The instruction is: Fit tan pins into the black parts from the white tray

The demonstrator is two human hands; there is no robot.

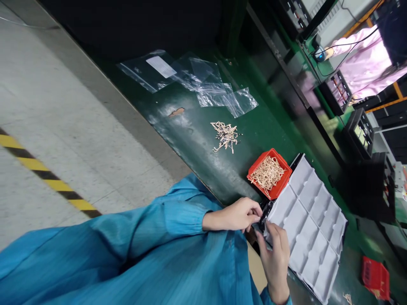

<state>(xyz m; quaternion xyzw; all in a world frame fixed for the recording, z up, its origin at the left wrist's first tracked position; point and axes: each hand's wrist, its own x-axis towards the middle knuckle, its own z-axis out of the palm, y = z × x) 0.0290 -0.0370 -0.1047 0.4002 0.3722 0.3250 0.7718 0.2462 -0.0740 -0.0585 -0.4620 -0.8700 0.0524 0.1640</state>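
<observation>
My left hand (pixel 240 215) is closed, its fingertips pinching a small glossy black part (pixel 266 212) at the near corner of the tray. My right hand (pixel 277 256) is at the part's lower end, with thumb and index finger curled around it. The fingers hide much of the part, so its exact kind does not show. Right beside both hands lies a pale grey compartment tray (pixel 310 218) with a black edge. Just above my left hand, a red bin (pixel 276 191) holds many small beige strip-like pieces (pixel 267 173).
A loose pile of beige pieces (pixel 226 136) lies on the green bench (pixel 190 127), with clear plastic bags (pixel 210 87) behind it. Another red bin (pixel 375 277) stands at lower right. A person in pink (pixel 362 63) works across the bench near black boxes (pixel 337 91).
</observation>
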